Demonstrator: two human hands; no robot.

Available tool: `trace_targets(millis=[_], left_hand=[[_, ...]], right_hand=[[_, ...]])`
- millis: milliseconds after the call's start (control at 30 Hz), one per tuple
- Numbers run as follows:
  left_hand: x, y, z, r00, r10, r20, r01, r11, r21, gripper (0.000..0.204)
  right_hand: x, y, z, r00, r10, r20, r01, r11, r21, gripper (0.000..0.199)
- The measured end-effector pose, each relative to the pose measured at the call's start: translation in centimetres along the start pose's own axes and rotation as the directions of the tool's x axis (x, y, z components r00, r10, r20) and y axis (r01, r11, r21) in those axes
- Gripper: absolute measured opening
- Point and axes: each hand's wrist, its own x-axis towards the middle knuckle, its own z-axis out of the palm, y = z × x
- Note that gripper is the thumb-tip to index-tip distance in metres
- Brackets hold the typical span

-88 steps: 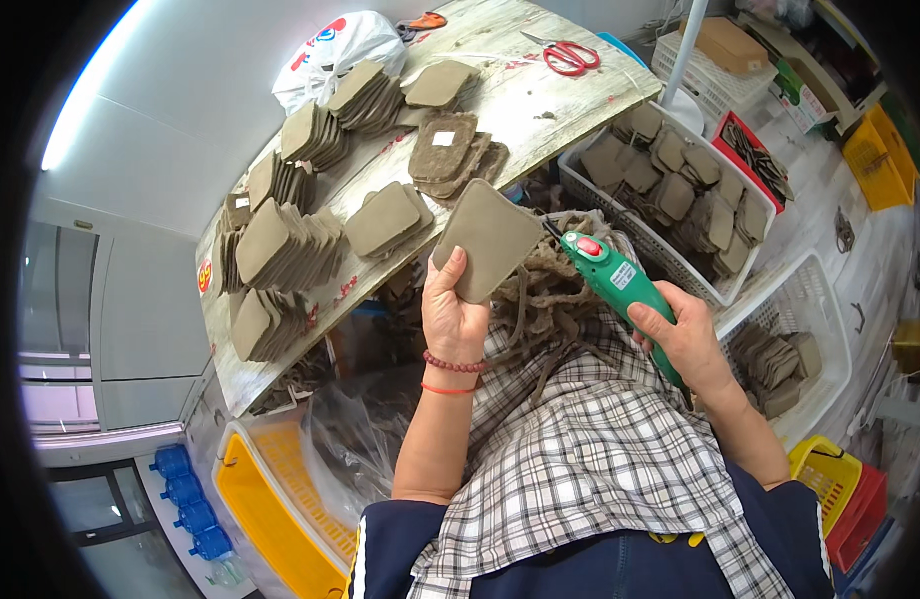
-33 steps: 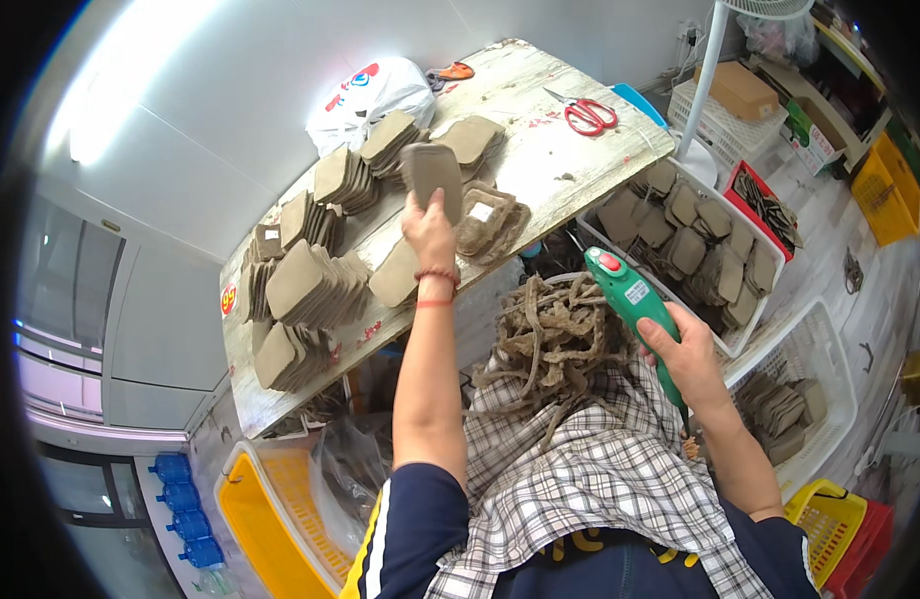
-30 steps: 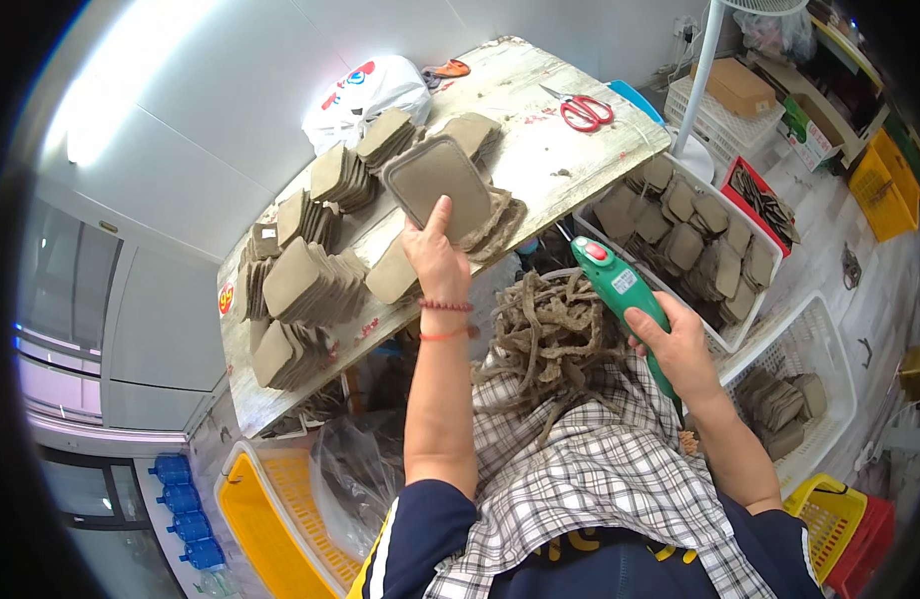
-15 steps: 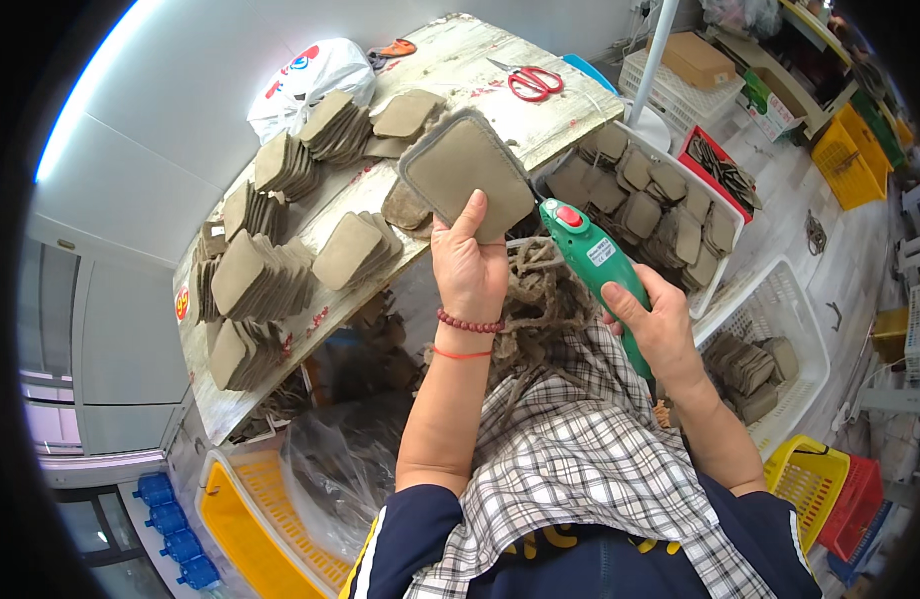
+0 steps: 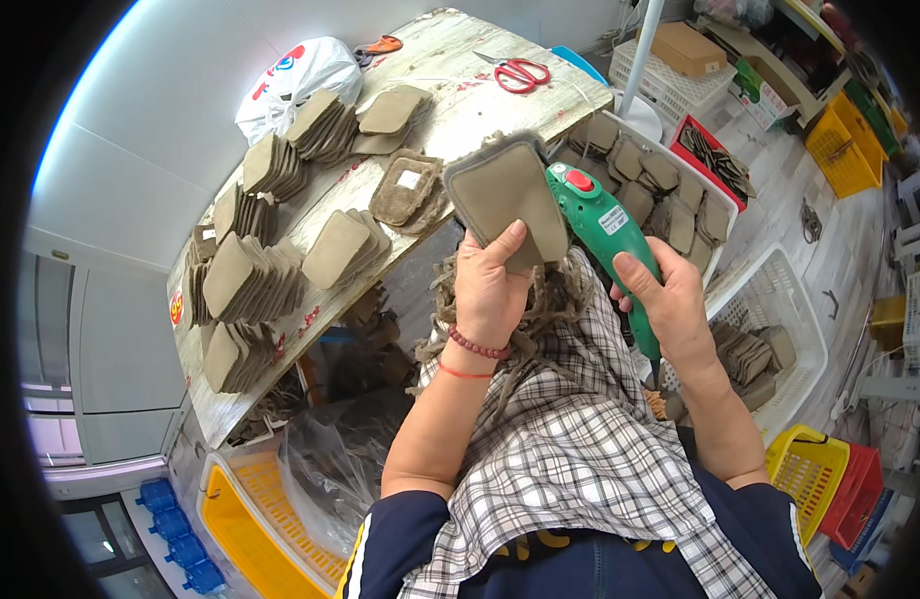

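Observation:
My left hand (image 5: pixel 493 288) grips a flat tan felt pad (image 5: pixel 507 200) with a ragged fringe along its edges, held up in front of me. My right hand (image 5: pixel 669 299) is wrapped around a green electric cutter (image 5: pixel 608 235) with a red button, its nose touching the pad's right edge. Loose brown trimmings (image 5: pixel 540 299) lie in a heap on my checked apron under the pad.
The worn wooden table (image 5: pixel 450 90) carries several stacks of tan pads (image 5: pixel 245 285), one untrimmed pad (image 5: pixel 405 190), red scissors (image 5: pixel 520 73) and a white bag (image 5: pixel 298 75). White baskets of pads (image 5: pixel 670 185) stand at my right. Yellow crates (image 5: pixel 250 519) sit at the lower left.
My left hand reached out to the table, took a fresh fringed pad and brought it back toward me. The cutter has come up against its right edge.

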Motion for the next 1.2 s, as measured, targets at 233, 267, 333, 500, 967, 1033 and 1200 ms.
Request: trace_targets(millis=[233, 267, 333, 500, 967, 1033, 1200], left_hand=[[-0.2, 1.7, -1.7, 0.989, -0.128, 0.079, 0.113, 0.980, 0.164, 0.039], [-0.1, 2.3, -2.0, 0.986, -0.139, 0.090, 0.118, 0.972, 0.201, 0.039], [0.2, 3.4, -2.5, 0.982, -0.158, 0.107, 0.123, 0.952, 0.279, 0.040], [0.6, 6.0, -2.5, 0.964, -0.246, 0.100, 0.179, 0.879, 0.442, 0.040], [-0.4, 5.4, -2.8, 0.901, -0.433, -0.007, 0.356, 0.730, 0.584, 0.054], [-0.5, 5.4, -2.9, 0.887, -0.461, -0.021, 0.381, 0.707, 0.596, 0.054], [-0.3, 6.3, -3.5, 0.852, -0.524, -0.009, 0.401, 0.640, 0.655, 0.046]], right_hand=[[-0.2, -1.0, -2.3, 0.995, 0.070, 0.076, -0.070, 0.998, -0.004, 0.033], [-0.3, -1.1, -2.8, 0.993, 0.068, 0.097, -0.066, 0.997, -0.030, 0.034], [-0.6, -1.3, -3.8, 0.988, 0.067, 0.139, -0.056, 0.995, -0.081, 0.034], [-1.2, -1.4, -5.1, 0.982, 0.070, 0.177, -0.036, 0.982, -0.187, 0.038], [-1.3, 0.4, -3.3, 0.990, 0.051, 0.128, -0.009, 0.951, -0.310, 0.040], [-1.1, 0.5, -2.9, 0.989, 0.053, 0.135, -0.013, 0.959, -0.282, 0.038], [-0.4, 0.4, -3.0, 0.964, 0.165, 0.210, -0.133, 0.978, -0.158, 0.034]])
